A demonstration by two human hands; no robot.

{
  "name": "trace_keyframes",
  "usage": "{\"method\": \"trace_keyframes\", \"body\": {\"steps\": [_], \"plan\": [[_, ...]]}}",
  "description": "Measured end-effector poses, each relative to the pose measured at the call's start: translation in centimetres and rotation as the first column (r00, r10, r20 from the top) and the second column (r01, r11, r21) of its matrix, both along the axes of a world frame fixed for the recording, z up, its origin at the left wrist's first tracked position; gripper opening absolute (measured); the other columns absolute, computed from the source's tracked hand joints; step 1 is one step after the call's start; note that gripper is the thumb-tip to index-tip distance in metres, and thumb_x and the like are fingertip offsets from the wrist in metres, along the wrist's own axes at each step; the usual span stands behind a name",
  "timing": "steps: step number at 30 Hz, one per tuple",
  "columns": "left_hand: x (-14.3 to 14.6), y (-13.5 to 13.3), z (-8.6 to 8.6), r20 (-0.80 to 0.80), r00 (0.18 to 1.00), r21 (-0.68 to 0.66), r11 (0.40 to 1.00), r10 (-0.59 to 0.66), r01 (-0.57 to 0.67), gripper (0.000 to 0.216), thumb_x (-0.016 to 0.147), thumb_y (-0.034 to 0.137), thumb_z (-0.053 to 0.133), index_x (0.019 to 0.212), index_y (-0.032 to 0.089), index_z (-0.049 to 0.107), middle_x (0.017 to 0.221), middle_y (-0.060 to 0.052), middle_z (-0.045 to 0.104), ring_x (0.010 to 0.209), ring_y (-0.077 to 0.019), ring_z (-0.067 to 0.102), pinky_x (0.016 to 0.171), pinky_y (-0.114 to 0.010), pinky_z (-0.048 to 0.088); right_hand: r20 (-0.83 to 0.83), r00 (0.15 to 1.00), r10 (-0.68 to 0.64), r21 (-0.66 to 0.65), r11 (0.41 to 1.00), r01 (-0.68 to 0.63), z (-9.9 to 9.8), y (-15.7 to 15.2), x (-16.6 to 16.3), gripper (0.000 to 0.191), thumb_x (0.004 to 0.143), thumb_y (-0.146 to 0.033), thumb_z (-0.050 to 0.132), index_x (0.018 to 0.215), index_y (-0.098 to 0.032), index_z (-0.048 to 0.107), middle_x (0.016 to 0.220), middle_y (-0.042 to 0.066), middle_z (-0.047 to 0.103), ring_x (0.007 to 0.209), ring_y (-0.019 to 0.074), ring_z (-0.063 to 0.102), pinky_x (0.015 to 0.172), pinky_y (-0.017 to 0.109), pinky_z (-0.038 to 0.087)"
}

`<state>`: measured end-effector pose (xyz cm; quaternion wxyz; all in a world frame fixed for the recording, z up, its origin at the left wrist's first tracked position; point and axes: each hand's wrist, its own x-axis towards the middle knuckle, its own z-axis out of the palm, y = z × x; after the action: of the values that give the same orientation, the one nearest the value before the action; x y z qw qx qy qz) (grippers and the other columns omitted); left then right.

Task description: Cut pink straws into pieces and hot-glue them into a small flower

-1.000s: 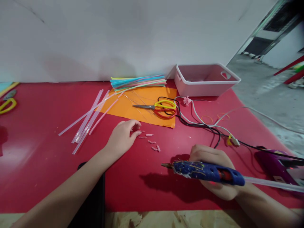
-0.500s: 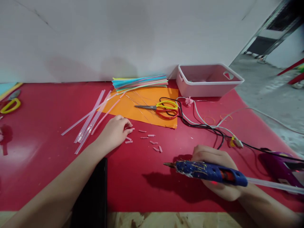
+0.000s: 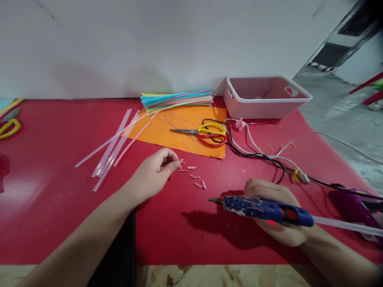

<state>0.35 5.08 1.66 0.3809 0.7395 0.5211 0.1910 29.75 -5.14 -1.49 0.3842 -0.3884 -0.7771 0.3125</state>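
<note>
My left hand (image 3: 160, 169) is closed in a pinch on a short pink pipe-cleaner piece (image 3: 181, 161), just above the red table surface. Several similar short pink pieces (image 3: 195, 176) lie loose to the right of its fingertips. My right hand (image 3: 269, 199) is wrapped around a worn blue hot glue gun (image 3: 257, 208). The gun's nozzle points left, and a clear glue stick (image 3: 344, 224) sticks out of its rear end. A red light glows by its handle.
Clear pinkish glue sticks (image 3: 112, 149) lie left, near orange paper (image 3: 179, 144) with scissors (image 3: 209, 134). A bundle of coloured pipe cleaners (image 3: 176, 100) and a pink bin (image 3: 263, 108) stand by the wall. Cables (image 3: 263, 156) cross the right side. A black object (image 3: 122, 247) lies under my left forearm.
My left hand has moved right and its fingertips are now pinched on a pink piece. The glue gun stays nearly where it was in my right hand. The view has shifted slightly.
</note>
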Motion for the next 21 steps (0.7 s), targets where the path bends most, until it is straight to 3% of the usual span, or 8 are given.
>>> {"method": "trace_keyframes", "body": {"steps": [2, 4, 7, 10, 12, 17, 21], "plan": [[0.7, -1.3, 0.3, 0.306, 0.944, -0.276, 0.96, 0.122, -0.034, 0.015, 0.097, 0.035, 0.059, 0.094, 0.021, 0.056, 0.084, 0.0, 0.068, 0.073, -0.0144, 0.06, 0.066, -0.026, 0.047, -0.004, 1.0, -0.015, -0.002, 1.0, 0.015, 0.0, 0.0, 0.0, 0.008, 0.09, -0.026, 0.056, 0.086, -0.021, 0.062, 0.07, 0.005, 0.061, 0.056, 0.0173, 0.055, 0.049, 0.031, 0.043], [1.3, -2.4, 0.2, 0.443, 0.866, -0.475, 0.88, 0.231, 0.008, 0.016, 0.095, 0.033, 0.064, 0.099, 0.019, 0.059, 0.082, 0.001, 0.067, 0.068, -0.0112, 0.058, 0.062, -0.024, 0.044, 0.006, 0.999, -0.034, -0.005, 0.999, 0.034, 0.0, 0.1, -0.1, 0.006, 0.089, -0.023, 0.057, 0.085, -0.021, 0.062, 0.069, 0.005, 0.061, 0.056, 0.0165, 0.056, 0.049, 0.03, 0.044], [1.6, -3.1, -0.4, 0.478, 0.805, -0.657, 0.752, 0.352, 0.061, 0.026, 0.088, 0.032, 0.075, 0.105, 0.017, 0.063, 0.079, 0.001, 0.068, 0.066, -0.0094, 0.059, 0.058, -0.021, 0.041, 0.032, 0.995, -0.092, -0.004, 0.996, 0.092, 0.0, 0.2, -0.1, 0.006, 0.088, -0.021, 0.059, 0.083, -0.02, 0.062, 0.07, 0.003, 0.062, 0.057, 0.0155, 0.058, 0.051, 0.028, 0.045], [1.7, -3.3, -1.2, 0.472, 0.768, -0.73, 0.68, 0.432, 0.067, 0.025, 0.084, 0.029, 0.08, 0.098, 0.016, 0.064, 0.079, 0.001, 0.07, 0.067, -0.0082, 0.061, 0.062, -0.02, 0.044, 0.064, 0.986, -0.155, 0.0, 0.988, 0.156, 0.0, 0.3, -0.1, 0.011, 0.088, -0.02, 0.06, 0.077, -0.021, 0.059, 0.067, 0.002, 0.06, 0.055, 0.0146, 0.056, 0.05, 0.026, 0.044], [1.8, -3.3, -1.5, 0.479, 0.766, -0.726, 0.684, 0.428, 0.072, 0.019, 0.085, 0.028, 0.078, 0.091, 0.016, 0.064, 0.08, 0.001, 0.07, 0.068, -0.0081, 0.063, 0.065, -0.02, 0.047, 0.085, 0.98, -0.177, -0.003, 0.984, 0.178, 0.0, 0.3, -0.1, 0.013, 0.087, -0.019, 0.061, 0.075, -0.021, 0.058, 0.067, 0.002, 0.06, 0.055, 0.0144, 0.056, 0.049, 0.026, 0.043], [1.8, -3.4, -1.6, 0.444, 0.853, -0.6, 0.798, 0.277, 0.053, 0.009, 0.088, 0.021, 0.073, 0.087, 0.016, 0.066, 0.074, 0.003, 0.068, 0.067, -0.0082, 0.061, 0.067, -0.02, 0.049, 0.106, 0.979, -0.174, 0.011, 0.985, 0.174, -0.1, 0.5, -0.3, 0.011, 0.084, -0.013, 0.062, 0.079, -0.022, 0.058, 0.069, 0.001, 0.059, 0.058, 0.0137, 0.056, 0.052, 0.025, 0.044], [1.9, -3.7, -1.5, 0.453, 0.866, -0.534, 0.842, 0.211, 0.074, 0.008, 0.088, 0.023, 0.073, 0.087, 0.018, 0.067, 0.073, 0.004, 0.067, 0.066, -0.0085, 0.059, 0.065, -0.019, 0.049, 0.121, 0.981, -0.152, -0.006, 0.988, 0.154, 0.1, 0.6, -0.6, 0.008, 0.082, -0.012, 0.062, 0.082, -0.02, 0.06, 0.07, 0.001, 0.062, 0.059, 0.0127, 0.057, 0.054, 0.024, 0.046]]}}
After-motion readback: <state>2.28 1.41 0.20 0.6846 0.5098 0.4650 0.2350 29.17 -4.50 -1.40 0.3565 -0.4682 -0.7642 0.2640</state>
